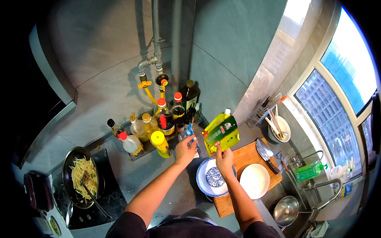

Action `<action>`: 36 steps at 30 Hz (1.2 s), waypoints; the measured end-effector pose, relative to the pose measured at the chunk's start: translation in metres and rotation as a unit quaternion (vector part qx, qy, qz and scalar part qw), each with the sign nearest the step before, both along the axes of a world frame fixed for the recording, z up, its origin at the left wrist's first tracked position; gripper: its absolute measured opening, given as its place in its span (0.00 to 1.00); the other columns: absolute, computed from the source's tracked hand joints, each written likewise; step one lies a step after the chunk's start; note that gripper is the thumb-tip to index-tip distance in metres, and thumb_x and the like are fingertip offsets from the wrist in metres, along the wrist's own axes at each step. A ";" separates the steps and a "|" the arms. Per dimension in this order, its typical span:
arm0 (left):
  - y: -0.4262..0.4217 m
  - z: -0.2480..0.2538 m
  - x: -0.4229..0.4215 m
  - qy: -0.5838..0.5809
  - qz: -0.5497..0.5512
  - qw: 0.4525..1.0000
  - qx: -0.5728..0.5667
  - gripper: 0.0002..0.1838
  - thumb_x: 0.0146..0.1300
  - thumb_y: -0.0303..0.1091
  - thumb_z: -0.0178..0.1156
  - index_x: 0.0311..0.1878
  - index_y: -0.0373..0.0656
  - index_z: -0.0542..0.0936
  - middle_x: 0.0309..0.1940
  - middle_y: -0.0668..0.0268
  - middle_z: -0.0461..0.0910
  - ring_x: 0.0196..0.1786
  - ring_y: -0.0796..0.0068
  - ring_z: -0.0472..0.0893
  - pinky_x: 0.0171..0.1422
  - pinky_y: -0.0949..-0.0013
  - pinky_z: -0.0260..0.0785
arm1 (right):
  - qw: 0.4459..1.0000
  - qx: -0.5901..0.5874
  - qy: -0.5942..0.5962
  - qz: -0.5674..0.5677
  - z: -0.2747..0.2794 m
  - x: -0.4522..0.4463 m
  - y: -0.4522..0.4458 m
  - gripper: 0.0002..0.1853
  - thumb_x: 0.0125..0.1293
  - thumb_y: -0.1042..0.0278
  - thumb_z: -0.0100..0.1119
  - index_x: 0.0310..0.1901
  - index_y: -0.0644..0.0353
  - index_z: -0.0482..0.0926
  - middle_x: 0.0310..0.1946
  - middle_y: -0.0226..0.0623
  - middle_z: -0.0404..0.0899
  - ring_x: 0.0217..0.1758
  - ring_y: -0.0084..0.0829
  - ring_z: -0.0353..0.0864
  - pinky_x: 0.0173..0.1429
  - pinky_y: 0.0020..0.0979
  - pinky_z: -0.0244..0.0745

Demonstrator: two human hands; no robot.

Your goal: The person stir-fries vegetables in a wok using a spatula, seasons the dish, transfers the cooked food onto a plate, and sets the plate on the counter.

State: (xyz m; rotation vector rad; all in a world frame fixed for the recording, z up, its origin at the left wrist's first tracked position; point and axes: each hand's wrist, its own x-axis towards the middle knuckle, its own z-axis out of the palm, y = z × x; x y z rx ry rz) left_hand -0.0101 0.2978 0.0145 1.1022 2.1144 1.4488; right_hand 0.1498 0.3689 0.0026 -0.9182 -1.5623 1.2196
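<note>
My right hand (224,158) pinches the lower edge of a green and yellow pouch (222,134) with a white cap, held above the counter. My left hand (185,150) is closed at a small blue and white packet (190,135), left of the pouch. Beneath my hands sits a blue-patterned bowl (214,177). To its right a white bowl (254,181) rests on the wooden cutting board (247,154), with a cleaver (266,155) near the board's right edge.
Several bottles stand along the wall, with a yellow canister (160,144) in front. A pan (82,177) of shredded food is on the stove (115,194) at left. At right are a utensil container (279,129), the sink (303,194), a metal bowl (285,211) and a green soap bottle (310,172).
</note>
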 end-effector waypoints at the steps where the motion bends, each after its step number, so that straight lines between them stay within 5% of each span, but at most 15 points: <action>1: -0.005 -0.005 0.001 0.020 0.013 0.999 0.034 0.17 0.60 0.34 0.64 0.52 0.40 0.82 0.50 0.54 0.82 0.47 0.56 0.84 0.50 0.62 0.75 | 1.000 0.007 -0.018 0.009 0.000 -0.006 0.001 0.11 0.73 0.69 0.53 0.40 0.70 0.77 0.28 0.44 0.82 0.25 0.30 0.85 0.28 0.28 0.77; 3: -0.013 -0.006 0.002 0.029 0.022 0.997 0.063 0.19 0.60 0.32 0.64 0.55 0.38 0.80 0.52 0.53 0.81 0.47 0.58 0.84 0.50 0.64 0.76 | 0.998 0.023 -0.054 0.031 -0.004 -0.021 0.004 0.11 0.72 0.68 0.55 0.41 0.69 0.77 0.28 0.42 0.82 0.25 0.31 0.84 0.29 0.28 0.78; 7: -0.024 0.009 0.003 0.043 -0.030 0.997 0.061 0.23 0.61 0.30 0.63 0.61 0.39 0.76 0.55 0.55 0.79 0.43 0.67 0.85 0.46 0.67 0.78 | 0.967 0.118 -0.211 0.074 -0.013 -0.045 0.012 0.10 0.63 0.72 0.60 0.43 0.67 0.80 0.26 0.48 0.76 0.27 0.49 0.77 0.36 0.40 0.74; 10: -0.039 0.015 0.004 0.051 -0.067 0.992 0.094 0.27 0.60 0.29 0.64 0.64 0.42 0.74 0.58 0.55 0.77 0.48 0.64 0.83 0.54 0.65 0.75 | 0.972 0.201 -0.121 -0.018 -0.008 -0.053 0.008 0.10 0.61 0.74 0.61 0.43 0.66 0.81 0.27 0.48 0.75 0.26 0.46 0.76 0.34 0.39 0.73; 11: -0.044 0.008 0.003 0.081 -0.053 0.990 0.100 0.27 0.59 0.27 0.65 0.63 0.43 0.75 0.57 0.55 0.78 0.55 0.60 0.80 0.61 0.63 0.70 | 0.984 0.129 -0.125 -0.016 -0.002 -0.045 0.005 0.10 0.58 0.76 0.62 0.42 0.65 0.82 0.29 0.48 0.76 0.28 0.44 0.78 0.35 0.38 0.74; 15: -0.084 0.006 -0.007 0.030 -0.011 0.993 0.110 0.18 0.58 0.26 0.65 0.53 0.41 0.78 0.49 0.58 0.79 0.55 0.60 0.78 0.61 0.63 0.68 | 0.971 0.123 -0.196 0.058 -0.011 -0.042 0.012 0.07 0.58 0.77 0.62 0.38 0.66 0.83 0.30 0.49 0.77 0.32 0.44 0.82 0.37 0.37 0.76; 18: -0.110 -0.007 -0.029 -0.019 0.150 0.988 0.045 0.29 0.53 0.30 0.70 0.57 0.42 0.69 0.51 0.60 0.72 0.54 0.68 0.73 0.59 0.65 0.67 | 0.981 0.096 -0.150 0.082 -0.049 -0.054 0.026 0.07 0.58 0.77 0.61 0.39 0.66 0.82 0.30 0.49 0.77 0.33 0.46 0.82 0.37 0.38 0.76; 19: -0.112 -0.008 -0.040 -0.036 0.167 0.985 0.038 0.39 0.51 0.33 0.73 0.64 0.39 0.63 0.55 0.58 0.70 0.57 0.65 0.71 0.62 0.63 0.65 | 0.973 0.122 -0.188 0.064 -0.039 -0.055 0.021 0.08 0.58 0.78 0.61 0.41 0.66 0.82 0.30 0.48 0.77 0.33 0.46 0.82 0.37 0.37 0.76; 21: -0.109 -0.005 -0.058 0.021 0.178 0.982 0.053 0.44 0.50 0.35 0.74 0.67 0.37 0.60 0.59 0.56 0.69 0.61 0.61 0.70 0.64 0.61 0.64 | 0.949 0.176 -0.261 0.028 -0.010 -0.053 0.011 0.10 0.59 0.80 0.61 0.44 0.65 0.80 0.31 0.45 0.75 0.34 0.45 0.82 0.37 0.33 0.76; 23: -0.100 -0.004 -0.078 0.103 0.152 0.981 0.068 0.47 0.50 0.37 0.75 0.70 0.36 0.59 0.63 0.52 0.69 0.64 0.54 0.70 0.66 0.58 0.63 | 0.953 0.226 -0.203 -0.007 0.033 -0.055 -0.013 0.13 0.57 0.81 0.62 0.46 0.64 0.78 0.33 0.45 0.73 0.34 0.46 0.80 0.37 0.33 0.76; 26: -0.089 0.001 -0.097 0.024 0.041 0.997 0.062 0.41 0.52 0.38 0.74 0.67 0.38 0.65 0.60 0.51 0.73 0.62 0.53 0.73 0.65 0.60 0.65 | 0.965 0.205 -0.121 0.112 0.034 -0.060 -0.042 0.20 0.55 0.80 0.66 0.50 0.61 0.75 0.38 0.41 0.73 0.41 0.38 0.79 0.41 0.34 0.78; 28: -0.093 0.016 -0.091 0.070 0.054 0.994 0.061 0.33 0.53 0.38 0.73 0.61 0.39 0.71 0.53 0.54 0.78 0.57 0.54 0.77 0.62 0.60 0.67 | 0.943 0.149 -0.186 0.231 0.028 -0.065 -0.060 0.31 0.53 0.73 0.73 0.59 0.59 0.73 0.46 0.42 0.75 0.49 0.38 0.78 0.48 0.36 0.78; 31: -0.110 0.027 -0.081 0.118 0.068 0.990 0.044 0.31 0.53 0.40 0.73 0.56 0.39 0.71 0.50 0.56 0.78 0.55 0.55 0.77 0.59 0.59 0.68 | 0.942 0.171 -0.161 0.240 0.014 -0.083 -0.083 0.43 0.49 0.62 0.76 0.66 0.62 0.65 0.56 0.51 0.73 0.56 0.49 0.77 0.58 0.42 0.74; 34: -0.134 0.038 -0.077 0.069 0.075 0.993 0.057 0.27 0.56 0.35 0.72 0.56 0.39 0.72 0.49 0.61 0.80 0.50 0.70 0.81 0.55 0.66 0.72 | 0.919 0.233 -0.177 0.264 0.010 -0.096 -0.094 0.53 0.45 0.55 0.79 0.70 0.65 0.59 0.62 0.54 0.69 0.64 0.52 0.70 0.65 0.43 0.68; 36: -0.158 0.056 -0.075 -0.008 0.046 0.996 0.070 0.27 0.57 0.35 0.72 0.57 0.40 0.71 0.48 0.62 0.81 0.48 0.73 0.81 0.54 0.68 0.73 | 0.915 0.155 -0.173 0.329 0.010 -0.103 -0.100 0.46 0.46 0.57 0.78 0.66 0.62 0.65 0.61 0.52 0.71 0.63 0.48 0.73 0.63 0.42 0.70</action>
